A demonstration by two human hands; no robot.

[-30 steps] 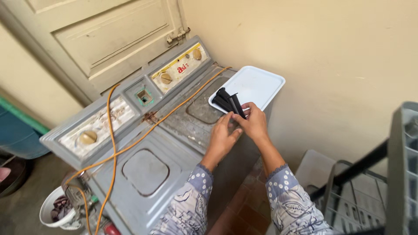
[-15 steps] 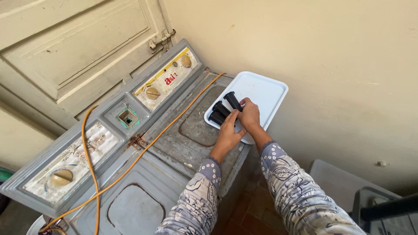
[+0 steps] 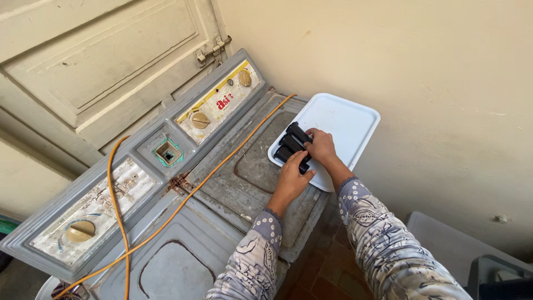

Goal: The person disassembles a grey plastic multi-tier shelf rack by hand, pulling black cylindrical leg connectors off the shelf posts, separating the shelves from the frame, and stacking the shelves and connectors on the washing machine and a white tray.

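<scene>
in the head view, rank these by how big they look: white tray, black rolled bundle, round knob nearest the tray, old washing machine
1. old washing machine
2. white tray
3. black rolled bundle, under both hands
4. round knob, clearly smallest, though it sits farther from the camera

Two bare hands, no gloves, rings or watch in sight: left hand (image 3: pixel 291 180), right hand (image 3: pixel 321 148). Long sleeves on both arms, reaching to the wrists. Fabric pale grey-lilac, printed all over in a busy pattern. Left sleeve (image 3: pixel 250 261): small white dots near the cuff, then darker grey paisley and leafy swirls further up. Right sleeve (image 3: pixel 383 244): same cloth, with white round flower-like motifs near the cuff and larger grey curling shapes toward the elbow. Cuffs plain-edged, without visible buttons. Cloth loose and softly creased along both forearms. Short, unpainted nails on the visible fingers (image 3: pixel 309 175).
</scene>
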